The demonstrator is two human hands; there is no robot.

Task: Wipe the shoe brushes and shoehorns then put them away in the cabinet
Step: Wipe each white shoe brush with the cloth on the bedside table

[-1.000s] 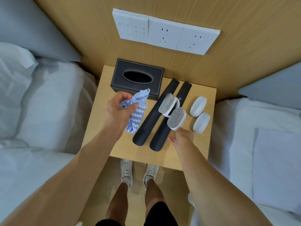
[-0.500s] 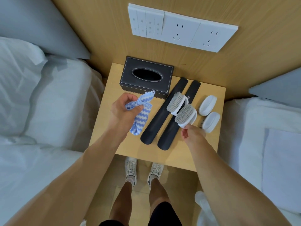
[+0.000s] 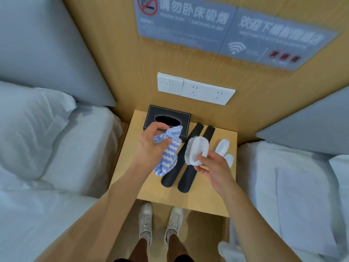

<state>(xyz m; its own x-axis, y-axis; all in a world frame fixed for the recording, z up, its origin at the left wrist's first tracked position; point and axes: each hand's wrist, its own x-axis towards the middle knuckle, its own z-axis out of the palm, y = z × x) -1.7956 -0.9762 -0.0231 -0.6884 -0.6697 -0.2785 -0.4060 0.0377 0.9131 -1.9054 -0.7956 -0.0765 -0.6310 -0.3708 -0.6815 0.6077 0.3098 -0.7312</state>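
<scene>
My right hand (image 3: 213, 167) grips a white shoe brush (image 3: 196, 150) by its lower end and holds it above the nightstand (image 3: 128, 167), white back toward me, grey bristles facing left. My left hand (image 3: 151, 146) pinches a blue-and-white zigzag cloth (image 3: 168, 154) that hangs just left of the brush. Two black shoehorns (image 3: 186, 176) lie side by side on the nightstand under the brush. Two more white brushes (image 3: 222, 146) lie at the right, partly hidden by my right hand. A fourth brush seen earlier is hidden.
A black tissue box (image 3: 168, 118) stands at the back of the nightstand against the wooden wall. Beds with white linen (image 3: 56, 148) flank both sides. White switches and sockets (image 3: 196, 89) sit on the wall above. My shoes (image 3: 160, 224) stand before the nightstand's front edge.
My right hand has picked one brush up off the shoehorns and turned it so its white back faces me. The camera has tilted upward. My left hand still holds the cloth.
</scene>
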